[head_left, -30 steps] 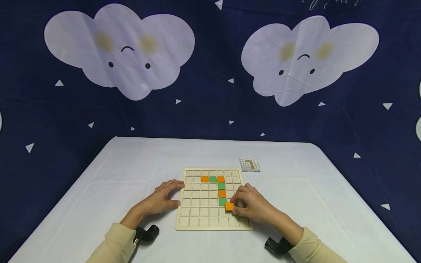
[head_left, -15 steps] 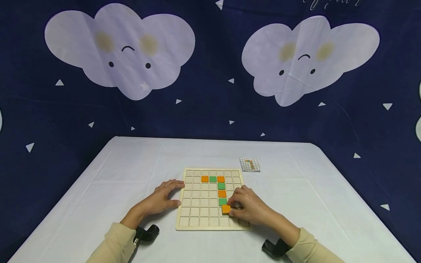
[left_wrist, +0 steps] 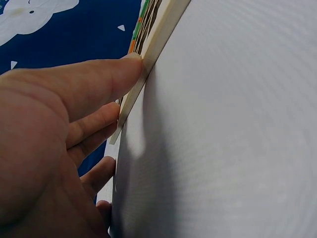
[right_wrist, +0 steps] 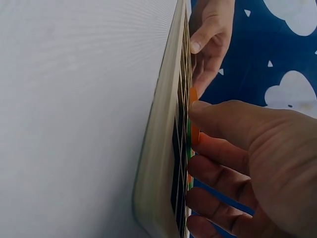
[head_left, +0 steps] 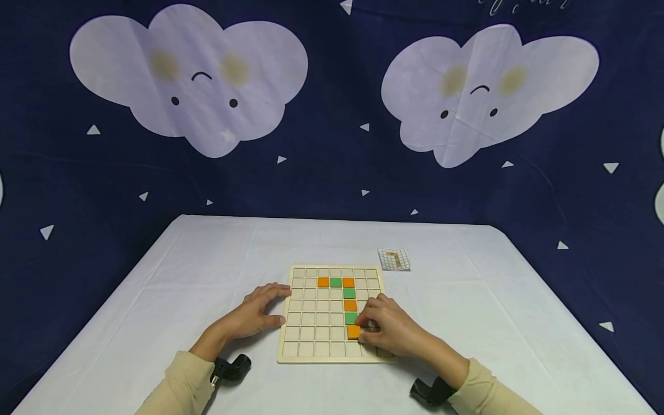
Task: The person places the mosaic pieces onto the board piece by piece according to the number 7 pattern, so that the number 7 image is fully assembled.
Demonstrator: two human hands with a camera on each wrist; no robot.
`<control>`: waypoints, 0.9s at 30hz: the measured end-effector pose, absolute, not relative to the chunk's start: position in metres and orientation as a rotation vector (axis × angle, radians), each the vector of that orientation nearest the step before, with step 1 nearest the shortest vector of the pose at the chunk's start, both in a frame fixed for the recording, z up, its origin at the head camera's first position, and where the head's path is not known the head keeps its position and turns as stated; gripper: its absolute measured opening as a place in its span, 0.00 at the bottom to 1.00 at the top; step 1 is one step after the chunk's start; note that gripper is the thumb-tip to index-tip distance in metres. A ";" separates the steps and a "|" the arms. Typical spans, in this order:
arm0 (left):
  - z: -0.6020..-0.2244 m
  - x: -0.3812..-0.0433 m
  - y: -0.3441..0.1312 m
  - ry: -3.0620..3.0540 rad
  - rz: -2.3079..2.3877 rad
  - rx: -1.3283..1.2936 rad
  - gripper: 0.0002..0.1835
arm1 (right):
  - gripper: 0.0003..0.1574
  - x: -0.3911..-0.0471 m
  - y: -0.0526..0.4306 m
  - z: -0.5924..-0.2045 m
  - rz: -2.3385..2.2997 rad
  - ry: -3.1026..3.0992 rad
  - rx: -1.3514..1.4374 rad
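Note:
A wooden grid board [head_left: 314,349] lies on the white-covered table. Orange and green square tiles sit in its cells: a short row near the far side, then a column running toward the person. At the near end of that column, the right hand [head_left: 392,327] pinches an orange tile [head_left: 353,332] between thumb and fingers. In the right wrist view this orange tile [right_wrist: 194,119] stands slightly proud of the board, tilted or not I cannot tell. The left hand [head_left: 252,312] rests against the board's left edge, its thumb and fingertips touching the rim [left_wrist: 157,42] with fingers extended.
A small printed card [head_left: 394,260] with a coloured grid pattern lies beyond the board's far right corner. White cloth [head_left: 223,253] covers the table. Behind it hangs a dark blue curtain [head_left: 332,184] with clouds and triangles. Each wrist carries a black camera [head_left: 232,368].
The right hand has moved a little left and toward the person, bringing the orange tile from beside the column to just below the last green tile. The left hand has stayed still.

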State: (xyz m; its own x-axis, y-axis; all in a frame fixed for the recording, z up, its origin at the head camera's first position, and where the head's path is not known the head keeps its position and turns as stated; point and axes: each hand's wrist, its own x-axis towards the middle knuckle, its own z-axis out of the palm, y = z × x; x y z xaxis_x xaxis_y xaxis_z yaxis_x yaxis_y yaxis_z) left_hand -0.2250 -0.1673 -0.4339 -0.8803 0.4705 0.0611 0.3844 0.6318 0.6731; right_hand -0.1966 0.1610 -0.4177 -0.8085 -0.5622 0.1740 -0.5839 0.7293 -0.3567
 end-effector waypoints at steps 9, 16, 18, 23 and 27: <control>-0.433 -0.225 -0.167 2.724 1.084 0.706 0.30 | 0.12 -0.196 0.160 -0.417 0.592 -2.850 0.971; -0.434 -0.225 -0.168 2.723 1.084 0.718 0.30 | 0.11 -0.197 0.159 -0.417 0.564 -2.828 0.999; -0.434 -0.225 -0.168 2.724 1.084 0.718 0.30 | 0.11 -0.196 0.159 -0.418 0.556 -2.816 1.011; -0.435 -0.225 -0.168 2.726 1.084 0.719 0.30 | 0.11 -0.196 0.159 -0.419 0.532 -2.801 1.021; -0.435 -0.226 -0.168 2.726 1.087 0.719 0.30 | 0.11 -0.196 0.158 -0.417 0.528 -2.816 1.012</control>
State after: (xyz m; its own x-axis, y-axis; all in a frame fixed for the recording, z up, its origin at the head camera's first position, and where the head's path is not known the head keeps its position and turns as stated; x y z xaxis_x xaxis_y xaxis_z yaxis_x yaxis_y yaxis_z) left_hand -0.2257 -0.1677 -0.4349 -0.8798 0.4712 0.0625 0.3849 0.6291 0.6753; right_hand -0.1961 0.1581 -0.4173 -0.7732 -0.5980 0.2109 -0.6338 0.7184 -0.2867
